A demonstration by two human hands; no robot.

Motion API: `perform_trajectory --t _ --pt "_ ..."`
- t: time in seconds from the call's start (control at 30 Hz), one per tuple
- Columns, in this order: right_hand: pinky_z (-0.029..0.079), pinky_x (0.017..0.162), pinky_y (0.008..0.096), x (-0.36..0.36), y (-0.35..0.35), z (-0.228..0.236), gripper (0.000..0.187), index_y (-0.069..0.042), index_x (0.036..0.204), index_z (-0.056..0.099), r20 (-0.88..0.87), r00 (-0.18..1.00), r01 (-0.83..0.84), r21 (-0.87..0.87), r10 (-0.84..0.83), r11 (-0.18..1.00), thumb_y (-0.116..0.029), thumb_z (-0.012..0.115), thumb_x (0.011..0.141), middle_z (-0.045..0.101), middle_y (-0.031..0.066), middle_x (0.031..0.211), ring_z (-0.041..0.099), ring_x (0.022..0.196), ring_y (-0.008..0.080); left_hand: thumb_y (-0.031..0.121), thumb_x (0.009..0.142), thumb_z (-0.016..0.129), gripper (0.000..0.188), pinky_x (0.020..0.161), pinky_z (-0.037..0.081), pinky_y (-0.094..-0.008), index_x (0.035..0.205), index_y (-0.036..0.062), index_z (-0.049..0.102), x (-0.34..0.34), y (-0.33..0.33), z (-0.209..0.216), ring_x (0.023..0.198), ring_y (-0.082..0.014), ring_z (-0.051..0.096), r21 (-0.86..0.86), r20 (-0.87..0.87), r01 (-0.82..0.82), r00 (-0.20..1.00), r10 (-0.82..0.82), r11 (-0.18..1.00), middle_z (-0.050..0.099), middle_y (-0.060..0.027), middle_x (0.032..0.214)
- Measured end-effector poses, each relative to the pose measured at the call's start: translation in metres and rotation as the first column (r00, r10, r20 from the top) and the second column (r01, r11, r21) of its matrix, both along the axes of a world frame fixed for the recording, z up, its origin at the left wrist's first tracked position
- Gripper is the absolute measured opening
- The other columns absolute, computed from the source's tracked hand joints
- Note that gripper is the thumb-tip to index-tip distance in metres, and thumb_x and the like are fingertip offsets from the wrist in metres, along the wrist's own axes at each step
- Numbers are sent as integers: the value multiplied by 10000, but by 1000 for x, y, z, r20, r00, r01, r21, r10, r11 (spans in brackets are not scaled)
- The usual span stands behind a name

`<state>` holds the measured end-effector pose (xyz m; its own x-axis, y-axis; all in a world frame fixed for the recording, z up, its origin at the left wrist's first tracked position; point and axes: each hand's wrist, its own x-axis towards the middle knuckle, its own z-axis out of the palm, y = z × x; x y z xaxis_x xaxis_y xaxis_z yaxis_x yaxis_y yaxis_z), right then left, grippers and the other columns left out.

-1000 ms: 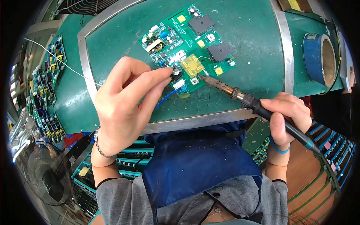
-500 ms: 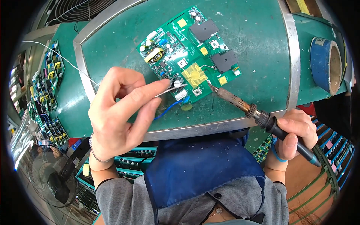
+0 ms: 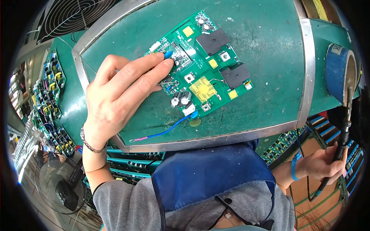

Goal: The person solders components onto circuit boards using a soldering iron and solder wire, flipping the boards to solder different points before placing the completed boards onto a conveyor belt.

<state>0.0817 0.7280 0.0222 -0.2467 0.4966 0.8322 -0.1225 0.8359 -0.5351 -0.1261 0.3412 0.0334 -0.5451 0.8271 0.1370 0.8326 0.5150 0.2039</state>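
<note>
A green circuit board [image 3: 216,67] lies on the green tabletop, carrying black relays, capacitors and yellow patches. My left hand [image 3: 123,86] is closed over its left side, fingertips at the small components by a blue disc part [image 3: 168,54]. Thin solder wire [image 3: 168,83] pokes out from beneath those fingers; the thumb is mostly hidden. From the board's lower corner runs a blue lead [image 3: 165,131] with a ring terminal. At far right, my right hand [image 3: 327,164] grips a soldering iron [image 3: 345,133], its tip at the opening of a blue cardboard roll [image 3: 336,73].
Metal edging [image 3: 216,139] borders the tabletop. Several populated boards [image 3: 50,92] stand at the left, with a standing fan [image 3: 61,186] below them. A round fan grille [image 3: 79,15] is at upper left. Board racks [image 3: 133,163] sit under the table edge.
My right hand has carried the soldering iron from the board to the blue roll. My left hand has moved up along the board's left side, uncovering the blue lead. The view has shifted slightly.
</note>
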Motion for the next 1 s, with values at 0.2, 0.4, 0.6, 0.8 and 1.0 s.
perform_trajectory --t 0.2,0.4,0.6,0.8,1.0 --pt "484 546 236 -25 -9 -3 314 173 968 628 253 946 176 119 -201 977 -132 561 934 686 228 897 617 619 191 179 722 744 408 590 481 -220 1127 147 704 -4 -10 -4 700 -109 533 -56 -209 142 966 -150 988 676 16 1075" --pt "483 587 229 -22 -21 -3 267 105 1034 668 351 921 178 4 -168 984 -111 533 956 698 154 897 615 662 140 278 786 737 359 604 478 -243 1107 119 712 29 -1 44 725 -132 591 -81 -258 71 962 -90 994 687 -67 1042" --pt "489 572 233 -17 -27 8 274 108 1037 665 214 971 118 -43 -106 992 -116 533 952 693 180 888 616 636 147 145 886 660 157 557 409 -294 907 -8 688 0 26 48 585 -171 526 245 339 -268 924 177 932 631 -87 716" --pt "471 548 221 -10 -30 9 253 117 1030 659 322 943 116 -60 -91 991 -83 533 941 696 197 918 608 626 140 183 950 600 230 689 440 -249 966 -35 672 -31 24 10 768 -89 547 -141 579 -295 749 321 945 611 -49 785" --pt "423 528 239 -9 -57 7 363 111 1009 653 254 958 -85 -184 131 979 -205 520 893 659 195 784 539 538 159 71 947 546 136 844 447 -259 1023 -7 628 1 26 8 972 -131 550 260 603 -382 781 160 887 556 -64 1053"
